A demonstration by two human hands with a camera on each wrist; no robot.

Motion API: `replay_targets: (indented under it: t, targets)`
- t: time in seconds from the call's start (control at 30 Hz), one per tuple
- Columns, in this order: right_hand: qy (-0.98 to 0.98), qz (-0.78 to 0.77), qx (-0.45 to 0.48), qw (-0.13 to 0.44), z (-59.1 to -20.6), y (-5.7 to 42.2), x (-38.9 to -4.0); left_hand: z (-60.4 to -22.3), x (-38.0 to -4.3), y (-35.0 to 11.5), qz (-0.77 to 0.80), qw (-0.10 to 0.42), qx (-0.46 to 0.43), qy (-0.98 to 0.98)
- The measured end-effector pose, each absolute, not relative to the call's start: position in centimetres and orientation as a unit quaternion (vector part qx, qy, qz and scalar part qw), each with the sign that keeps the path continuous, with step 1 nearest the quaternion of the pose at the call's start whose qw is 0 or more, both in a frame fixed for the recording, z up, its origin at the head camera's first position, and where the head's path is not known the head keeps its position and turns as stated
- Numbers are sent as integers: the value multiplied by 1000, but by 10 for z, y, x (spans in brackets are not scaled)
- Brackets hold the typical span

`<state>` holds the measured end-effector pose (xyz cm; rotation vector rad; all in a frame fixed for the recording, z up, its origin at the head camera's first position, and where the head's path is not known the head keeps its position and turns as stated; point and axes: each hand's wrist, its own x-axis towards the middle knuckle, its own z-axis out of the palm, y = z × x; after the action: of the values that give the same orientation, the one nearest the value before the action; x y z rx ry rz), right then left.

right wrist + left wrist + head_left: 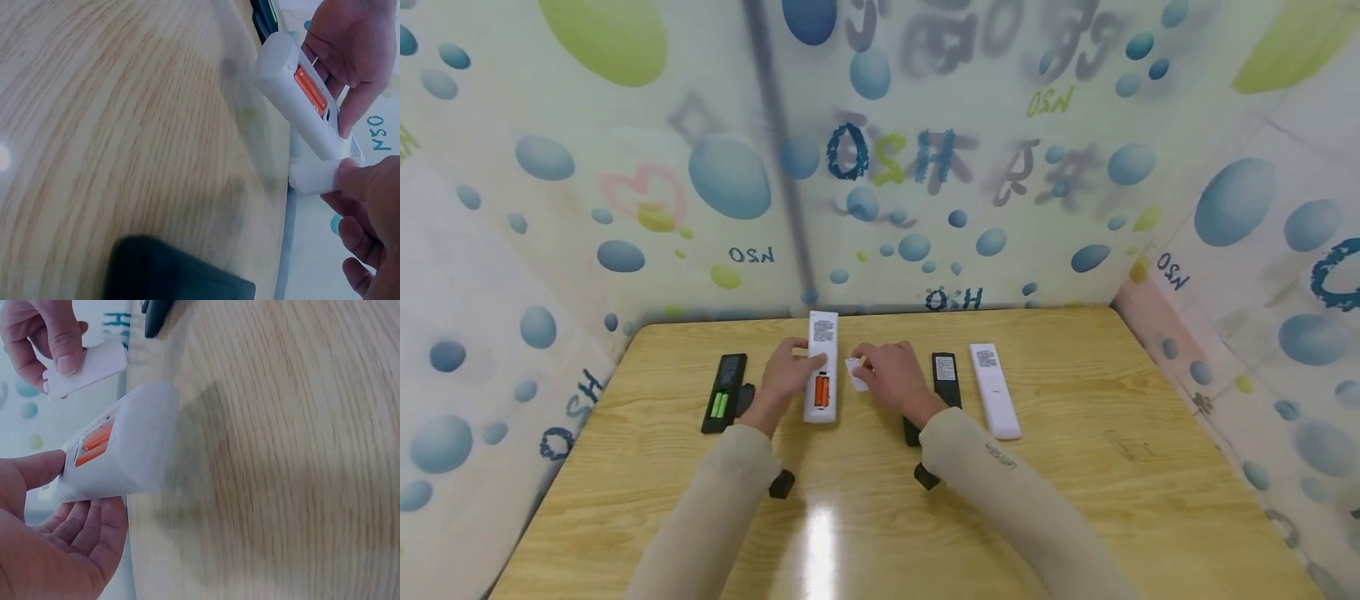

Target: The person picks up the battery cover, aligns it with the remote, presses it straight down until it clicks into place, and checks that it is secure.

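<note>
A white remote control [822, 342], back side up, is gripped by my left hand [786, 372], thumb on top and fingers beneath. Its battery compartment is uncovered, and orange batteries [822, 392] lie side by side in it. Between thumb and fingers, my right hand [891, 377] pinches a small white battery cover [87, 369]. The cover is apart from the compartment, to the right of the remote in the head view. In the right wrist view the left hand [356, 44] wraps the remote's far side, and the right hand [369, 212] holds the cover [315, 177] by one end.
On the wooden table [865, 533], a black remote [725, 387] with green batteries [719, 406] lies left, a dark piece [746, 398] beside it. To the right lie another black remote [946, 379], partly behind my right arm, and a white remote [995, 392]. A patterned wall [880, 208] borders the table's back.
</note>
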<state>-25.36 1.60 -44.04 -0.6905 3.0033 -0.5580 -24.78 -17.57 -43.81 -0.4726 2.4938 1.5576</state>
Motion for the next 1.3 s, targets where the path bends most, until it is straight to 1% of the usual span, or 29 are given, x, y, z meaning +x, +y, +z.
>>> replay_targets:
  t: [0.27,0.5,0.93,1.3]
  targets:
    - [956,-195,-219,-23,-436,35,-253,-446,-250,-161,538,69,-130,830]
    - [955,-195,-223,-27,-431,55,-251,-452,-250,-144,569,68,-115,811]
    - [954,-201,-219,-40,-435,90,-249,-457,-245,-111,607,93,-114,781]
    - [949,-204,-232,-58,-432,93,-241,-460,-240,-97,637,111,-91,758]
